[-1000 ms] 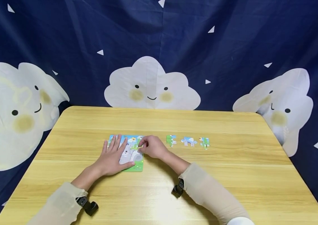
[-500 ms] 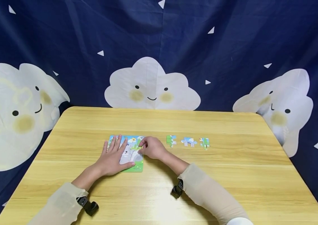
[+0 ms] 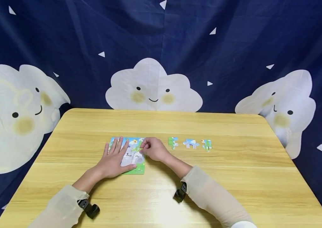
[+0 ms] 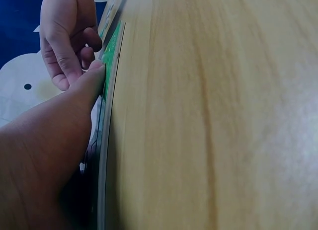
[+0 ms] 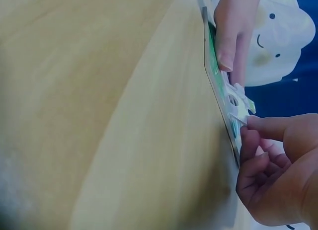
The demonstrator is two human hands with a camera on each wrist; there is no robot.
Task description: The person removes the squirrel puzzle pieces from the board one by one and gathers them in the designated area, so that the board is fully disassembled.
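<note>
A jigsaw puzzle [image 3: 139, 171] with a grey animal, blue sky and a green lower border lies on the wooden table, left of the middle. Across its left part my left hand [image 3: 111, 164] rests flat, fingers spread and thumb on the lower edge, hiding much of the picture. At the puzzle's right side my right hand [image 3: 156, 149] pinches a puzzle piece between thumb and forefinger. In the right wrist view that puzzle piece [image 5: 240, 107] is tilted up from the board, with its knobs showing. My left thumb [image 4: 94, 73] presses near the green edge in the left wrist view.
Three loose puzzle pieces lie in a row to the right: a green one [image 3: 173, 142], a blue and white one [image 3: 191, 143] and a green and blue one [image 3: 207, 144]. Behind the table [image 3: 235, 190] hangs a dark blue curtain [image 3: 87, 31] with clouds.
The piece in my right hand has come up from the puzzle and now stands tilted. My right hand has barely shifted; my left hand stays in place.
</note>
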